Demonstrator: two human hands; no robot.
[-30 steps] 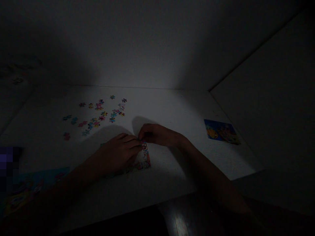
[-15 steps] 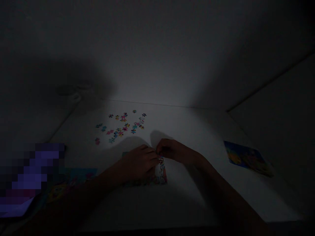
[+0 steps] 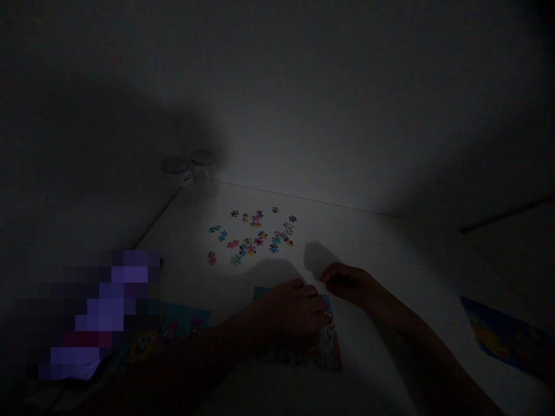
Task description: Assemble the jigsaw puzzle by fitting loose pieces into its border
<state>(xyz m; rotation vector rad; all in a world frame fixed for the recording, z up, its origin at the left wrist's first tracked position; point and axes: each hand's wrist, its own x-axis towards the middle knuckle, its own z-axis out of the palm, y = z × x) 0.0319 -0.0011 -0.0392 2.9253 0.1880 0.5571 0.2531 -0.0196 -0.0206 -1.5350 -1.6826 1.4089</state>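
Grip of both hands [image 3: 297, 312] [image 3: 353, 286] unclear, puzzle's [image 3: 331, 330] right edge pointing forward, long axis uncertain

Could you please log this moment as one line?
left hand: over partial puzzle | right hand: beside it | loose pieces: beyond both hands

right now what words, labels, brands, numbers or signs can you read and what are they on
None can be read.
Left lidded jar: a small dark mark on its side, too small and blurred to read.
Purple-lit object: pixelated, so any text is hidden.
Partly built jigsaw, left picture sheet and right picture sheet: printed pictures, too dark to make out any text.
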